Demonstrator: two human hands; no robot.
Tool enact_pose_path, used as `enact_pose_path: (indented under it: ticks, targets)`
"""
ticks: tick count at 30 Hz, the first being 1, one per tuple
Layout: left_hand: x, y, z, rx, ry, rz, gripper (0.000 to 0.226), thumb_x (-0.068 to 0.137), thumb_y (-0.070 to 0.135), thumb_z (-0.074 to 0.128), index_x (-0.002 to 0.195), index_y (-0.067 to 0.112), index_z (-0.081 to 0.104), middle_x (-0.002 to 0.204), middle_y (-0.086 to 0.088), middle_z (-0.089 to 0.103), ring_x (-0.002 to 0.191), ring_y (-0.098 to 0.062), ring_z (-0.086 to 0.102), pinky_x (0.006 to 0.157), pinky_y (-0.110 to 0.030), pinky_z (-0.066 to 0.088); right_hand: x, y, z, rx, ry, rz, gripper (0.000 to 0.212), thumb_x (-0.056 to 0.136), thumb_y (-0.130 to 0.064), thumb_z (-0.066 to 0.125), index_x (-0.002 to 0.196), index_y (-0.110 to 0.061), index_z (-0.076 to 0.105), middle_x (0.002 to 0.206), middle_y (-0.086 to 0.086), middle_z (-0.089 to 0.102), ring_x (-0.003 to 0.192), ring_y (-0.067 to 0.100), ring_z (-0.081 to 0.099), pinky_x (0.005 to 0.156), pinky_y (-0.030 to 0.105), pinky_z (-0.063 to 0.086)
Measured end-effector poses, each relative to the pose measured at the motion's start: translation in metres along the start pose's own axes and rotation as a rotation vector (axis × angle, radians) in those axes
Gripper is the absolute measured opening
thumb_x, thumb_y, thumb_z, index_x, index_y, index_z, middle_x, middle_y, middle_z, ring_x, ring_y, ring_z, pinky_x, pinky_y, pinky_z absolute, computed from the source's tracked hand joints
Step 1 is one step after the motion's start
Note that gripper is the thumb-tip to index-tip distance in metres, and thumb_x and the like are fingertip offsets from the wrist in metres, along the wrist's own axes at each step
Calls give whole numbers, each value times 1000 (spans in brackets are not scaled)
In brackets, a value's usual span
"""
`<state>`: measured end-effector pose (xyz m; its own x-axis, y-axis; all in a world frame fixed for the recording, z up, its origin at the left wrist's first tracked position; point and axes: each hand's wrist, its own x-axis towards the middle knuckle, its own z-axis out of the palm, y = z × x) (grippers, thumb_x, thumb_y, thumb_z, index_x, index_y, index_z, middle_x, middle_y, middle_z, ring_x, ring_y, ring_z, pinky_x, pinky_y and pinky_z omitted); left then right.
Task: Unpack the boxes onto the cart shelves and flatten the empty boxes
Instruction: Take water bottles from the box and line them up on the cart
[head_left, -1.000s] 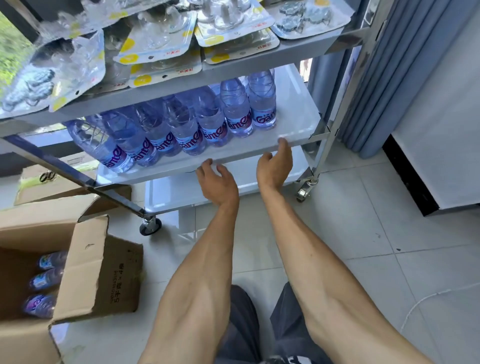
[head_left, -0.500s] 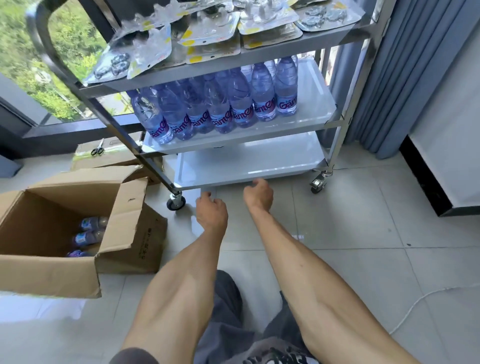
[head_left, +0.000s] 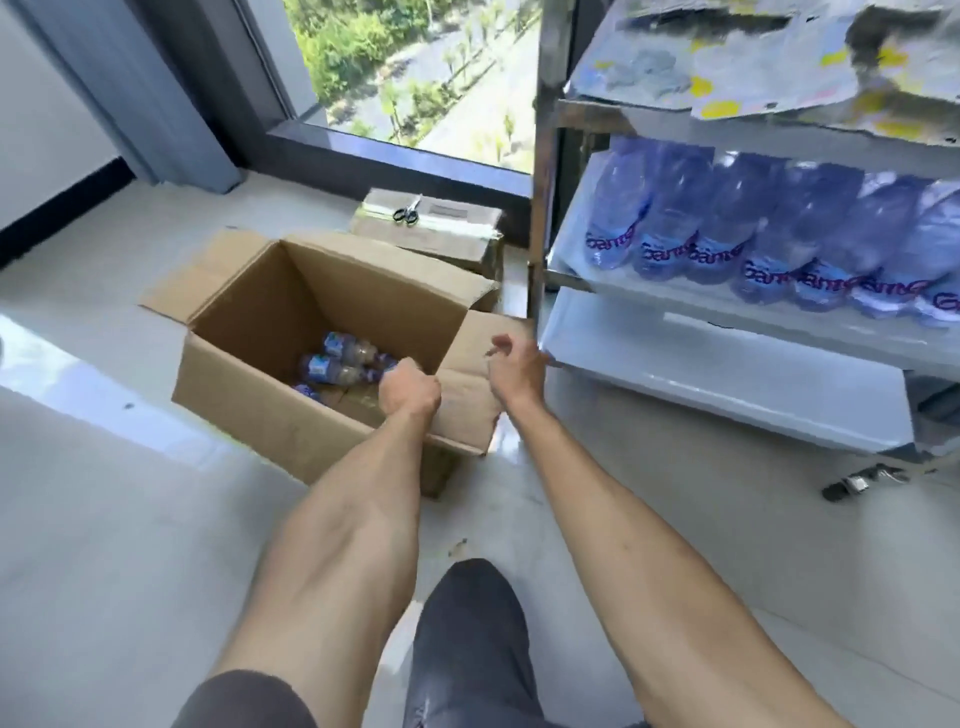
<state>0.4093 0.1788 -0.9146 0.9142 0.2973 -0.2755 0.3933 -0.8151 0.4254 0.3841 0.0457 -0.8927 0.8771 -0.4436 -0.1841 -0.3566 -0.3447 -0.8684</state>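
The water bottles (head_left: 337, 361) left to unpack lie on their sides at the bottom of the open cardboard box (head_left: 244, 374), which stands on the floor to the left of the cart (head_left: 727, 364). Their long axes run roughly left to right across the box floor, with the labelled ends toward the left wall; how many remain is hard to count, since the left hand covers some of them.

The left hand (head_left: 409, 392) is the nearer one. It hangs over the box's near right corner, just above and to the right of the bottles, fingers curled under and holding nothing, as far as this angle shows. From it the bottles lie down and slightly to the left, inside the box.

The right hand (head_left: 514, 364) hovers over the box's folded-out right flap (head_left: 467, 400), between the box and the cart's bottom shelf (head_left: 727, 379). Its fingers are loosely bent and hold nothing. From it the bottles are well to the left and lower, past the box wall.

The next reach probably belongs to the left hand, going straight down, and a grip across a bottle's middle would suit how they lie. The cart's middle shelf (head_left: 675, 299) already carries a row of the same bottles.
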Motion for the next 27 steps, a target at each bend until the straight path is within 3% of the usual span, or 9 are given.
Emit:
enact_pose_path:
  ticks: [5, 8, 12, 15, 18, 20, 22, 25, 27]
  targets:
    - [55, -75, -20, 527, -324, 75, 25, 86, 28, 54, 107, 20, 65, 126, -3, 65, 122, -20, 57, 103, -33, 33, -1, -15, 98, -157, -288, -59, 37, 77, -10, 50, 108, -10, 71, 109, 12, 71, 106, 27, 63, 88, 31, 47]
    - [63, -87, -11, 642, -345, 130, 36, 86, 34, 55, 119, 24, 65, 128, 1, 64, 124, -20, 56, 108, -41, 25, -3, -11, 128, -313, -267, -81, 37, 79, -8, 54, 109, -18, 71, 118, 14, 63, 114, 29, 57, 90, 28, 43]
    - [49, -74, -4, 740, -431, 104, 39, 88, 34, 52, 124, 23, 62, 132, -3, 61, 123, -26, 55, 109, -48, 28, -7, 9, 136, -436, -239, -58, 34, 83, -12, 59, 115, -20, 68, 146, 7, 39, 139, 22, 32, 108, 26, 29]
    - [25, -74, 0, 693, -449, 87, 41, 89, 32, 49, 126, 20, 62, 135, -5, 60, 125, -28, 55, 109, -47, 33, -14, 27, 129, -515, -122, -71, 29, 90, -12, 54, 114, -15, 71, 138, 8, 49, 136, 22, 32, 113, 31, 27]
    - [0, -79, 10, 459, -597, -13, 40, 95, 27, 48, 128, 10, 61, 136, -12, 59, 123, -30, 58, 104, -39, 46, -20, 36, 116, -609, -60, -49, 24, 91, -20, 54, 105, -16, 73, 115, 7, 66, 129, 25, 38, 113, 34, 26]
    - [-12, -81, 16, 202, -752, -171, 35, 100, 22, 47, 122, -1, 61, 127, -18, 63, 97, -28, 68, 83, -31, 58, -21, 39, 104, -589, -104, -5, 24, 88, -23, 56, 105, -17, 71, 110, 9, 68, 121, 27, 47, 107, 36, 35]
    - [-20, -87, 20, 150, -840, -208, 28, 103, 14, 41, 100, 0, 65, 107, -19, 68, 60, -15, 61, 58, -22, 54, -21, 45, 92, -494, -184, 111, 29, 86, -17, 54, 112, -14, 67, 117, 13, 66, 117, 31, 55, 98, 36, 46]
    - [-16, -102, 28, 179, -742, -176, 28, 97, 7, 38, 93, 2, 65, 103, -21, 71, 47, -15, 57, 48, -25, 45, -31, 61, 87, -468, -244, 194, 33, 84, -13, 53, 115, -11, 65, 122, 15, 63, 117, 34, 57, 95, 37, 49]
    - [-3, -112, 28, 191, -600, -122, 28, 93, 10, 41, 97, -5, 64, 103, -24, 70, 68, -28, 69, 63, -34, 54, -36, 72, 94, -436, -252, 231, 35, 83, -14, 54, 117, -13, 65, 123, 14, 63, 118, 33, 57, 96, 36, 48]
